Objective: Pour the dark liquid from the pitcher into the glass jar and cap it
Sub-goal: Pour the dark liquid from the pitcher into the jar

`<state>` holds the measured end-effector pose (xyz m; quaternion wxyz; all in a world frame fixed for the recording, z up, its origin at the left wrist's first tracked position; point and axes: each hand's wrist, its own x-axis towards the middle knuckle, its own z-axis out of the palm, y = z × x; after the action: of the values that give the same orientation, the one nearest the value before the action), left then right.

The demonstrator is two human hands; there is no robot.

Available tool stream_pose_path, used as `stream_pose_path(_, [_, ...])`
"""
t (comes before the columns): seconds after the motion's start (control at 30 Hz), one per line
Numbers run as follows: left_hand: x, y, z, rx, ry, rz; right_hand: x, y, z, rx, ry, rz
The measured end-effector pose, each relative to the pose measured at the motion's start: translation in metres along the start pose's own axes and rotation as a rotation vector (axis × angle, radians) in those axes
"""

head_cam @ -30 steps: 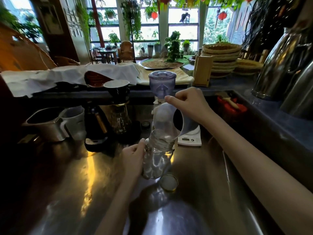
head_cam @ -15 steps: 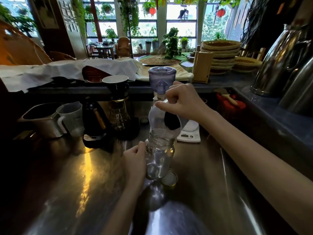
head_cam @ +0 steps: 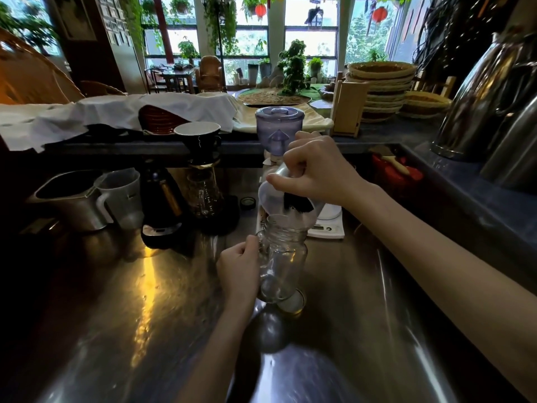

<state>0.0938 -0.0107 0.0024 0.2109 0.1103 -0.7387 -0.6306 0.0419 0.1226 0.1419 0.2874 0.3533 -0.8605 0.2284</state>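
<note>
A clear glass jar (head_cam: pixel 283 261) stands upright on the steel counter (head_cam: pixel 145 301), open at the top and holding no dark liquid that I can see. My left hand (head_cam: pixel 239 267) is wrapped around its left side. My right hand (head_cam: pixel 316 173) grips a translucent plastic pitcher (head_cam: pixel 271 199) and holds it tipped steeply, spout down over the jar's mouth. Dark liquid (head_cam: pixel 297 203) pools inside the pitcher near its rim. The jar's round gold-rimmed lid (head_cam: pixel 293 303) lies flat on the counter, just right of the jar's base.
Behind the jar are a white scale (head_cam: pixel 328 225), a purple-topped grinder (head_cam: pixel 279 128), a black dripper on a glass carafe (head_cam: pixel 202 181), a dark kettle (head_cam: pixel 162 205), a plastic measuring cup (head_cam: pixel 123 196) and a steel jug (head_cam: pixel 69 202). Large steel kettles (head_cam: pixel 494 106) stand at right.
My right hand has tipped the pitcher further, and the dark liquid has slid toward its rim over the jar. My left hand has stayed on the jar.
</note>
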Motion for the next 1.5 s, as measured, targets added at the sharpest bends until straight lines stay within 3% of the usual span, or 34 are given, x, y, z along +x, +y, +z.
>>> stream_pose_path(1.5, [-0.004,-0.005,0.004,-0.034,-0.048,-0.030,-0.012,0.003,0.004,-0.014,0.007,-0.072])
